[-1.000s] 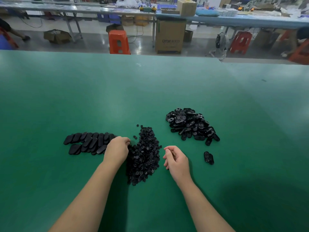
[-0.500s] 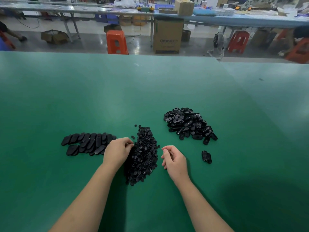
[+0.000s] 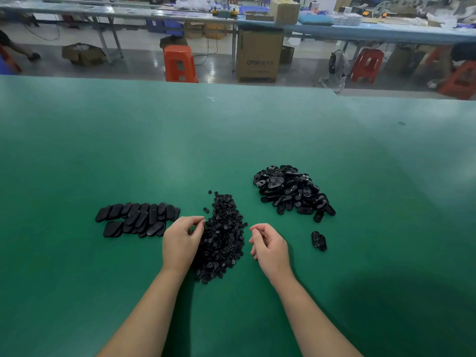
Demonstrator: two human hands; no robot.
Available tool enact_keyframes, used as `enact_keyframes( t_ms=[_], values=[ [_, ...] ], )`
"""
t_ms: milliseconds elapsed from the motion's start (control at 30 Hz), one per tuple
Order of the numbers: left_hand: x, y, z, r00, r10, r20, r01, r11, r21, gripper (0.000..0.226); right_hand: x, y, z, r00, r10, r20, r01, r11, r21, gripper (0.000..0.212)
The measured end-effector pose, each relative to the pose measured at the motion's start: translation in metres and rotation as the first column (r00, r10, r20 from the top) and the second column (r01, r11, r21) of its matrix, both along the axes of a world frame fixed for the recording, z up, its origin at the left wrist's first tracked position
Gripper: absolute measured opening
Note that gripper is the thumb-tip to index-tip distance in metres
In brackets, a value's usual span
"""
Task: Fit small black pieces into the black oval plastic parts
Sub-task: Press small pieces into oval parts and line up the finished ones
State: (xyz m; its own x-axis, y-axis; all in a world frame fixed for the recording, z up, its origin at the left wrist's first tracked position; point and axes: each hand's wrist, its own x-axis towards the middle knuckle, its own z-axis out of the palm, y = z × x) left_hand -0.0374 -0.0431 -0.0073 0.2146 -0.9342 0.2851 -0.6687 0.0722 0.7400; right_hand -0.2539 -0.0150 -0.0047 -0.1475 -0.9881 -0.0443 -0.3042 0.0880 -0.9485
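A heap of small black pieces (image 3: 224, 235) lies on the green table (image 3: 231, 140) between my hands. My left hand (image 3: 181, 240) rests at the heap's left edge, thumb and fingertips pinched together; whether a piece is between them is hidden. Just right of the heap, my right hand (image 3: 269, 247) hovers with its fingers curled in and nothing visible in it. A pile of loose black oval parts (image 3: 292, 191) sits at the right rear. Two single oval parts (image 3: 319, 240) lie right of my right hand. Ovals laid in neat rows (image 3: 136, 219) are at the left.
The table's far edge (image 3: 231, 85) drops to an aisle with orange stools (image 3: 180, 63), a tall cardboard box (image 3: 258, 56) and a long blue workbench (image 3: 360, 32) behind it. Bare green mat stretches all around the three piles.
My left hand has shifted slightly from the rows toward the heap's edge, its fingertips now pinching. My right hand has barely moved.
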Motion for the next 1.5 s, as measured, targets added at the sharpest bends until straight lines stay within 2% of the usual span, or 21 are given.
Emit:
enact_keyframes(
  t_ms=[100,200,300,367,433,500,567,667,800,1133,1233,1333,1433,1500],
  values=[
    [0.001,0.0,0.001,1.0,-0.027,0.011,0.027,1.0,0.004,0.011,0.0,0.002,0.002,1.0,0.028,-0.005,-0.028,1.0,0.011,0.018],
    [0.0,0.0,0.0,0.998,-0.051,0.035,0.051,0.999,0.007,0.01,0.001,0.004,0.006,0.992,0.124,-0.007,-0.124,0.992,0.038,0.016],
    [0.0,-0.001,0.0,0.997,-0.062,0.047,0.061,0.998,0.008,0.009,-0.003,0.007,0.012,0.97,0.239,-0.053,-0.235,0.969,0.074,0.016],
    [0.0,-0.001,-0.001,0.997,-0.059,0.05,0.058,0.998,0.013,0.009,-0.011,0.009,0.017,0.963,0.25,-0.096,-0.244,0.967,0.07,0.015],
    [0.0,-0.001,-0.002,0.997,-0.057,0.051,0.056,0.998,0.016,0.009,-0.027,0.007,0.022,0.945,0.169,-0.279,-0.168,0.985,0.027,0.012],
    [0.0,-0.002,-0.003,0.997,-0.054,0.048,0.053,0.998,0.02,0.009,-0.051,0.002,0.029,0.869,0.049,-0.492,-0.056,0.998,0.001,0.016],
    [-0.001,-0.001,-0.003,0.997,-0.053,0.055,0.052,0.998,0.02,0.008,-0.078,-0.004,0.035,0.771,-0.017,-0.636,0.05,0.998,0.034,0.024],
    [-0.001,-0.001,-0.003,0.996,-0.055,0.064,0.055,0.998,0.013,0.008,-0.107,-0.012,0.036,0.669,0.054,-0.741,0.124,0.975,0.184,0.04],
    [-0.002,-0.001,-0.002,0.996,-0.05,0.07,0.049,0.999,0.016,0.008,-0.117,-0.019,0.032,0.676,0.127,-0.726,0.117,0.954,0.275,0.044],
    [-0.002,-0.001,-0.002,0.994,-0.05,0.092,0.048,0.998,0.029,0.008,-0.091,-0.03,0.028,0.783,0.178,-0.596,-0.046,0.972,0.23,0.03],
    [-0.002,-0.001,-0.001,0.995,-0.05,0.086,0.047,0.999,0.027,0.007,-0.086,-0.032,0.033,0.718,0.177,-0.673,-0.047,0.977,0.206,0.036],
    [-0.003,-0.002,0.0,0.995,-0.051,0.085,0.05,0.999,0.023,0.007,-0.087,-0.032,0.038,0.633,0.265,-0.727,-0.029,0.947,0.32,0.053],
    [-0.003,-0.001,0.0,0.995,-0.051,0.087,0.049,0.999,0.023,0.007,-0.089,-0.033,0.04,0.633,0.3,-0.714,-0.042,0.934,0.355,0.049],
    [-0.003,-0.001,-0.001,0.995,-0.05,0.09,0.048,0.999,0.021,0.007,-0.088,-0.034,0.041,0.6,0.316,-0.735,-0.057,0.933,0.354,0.042]
  ],
)
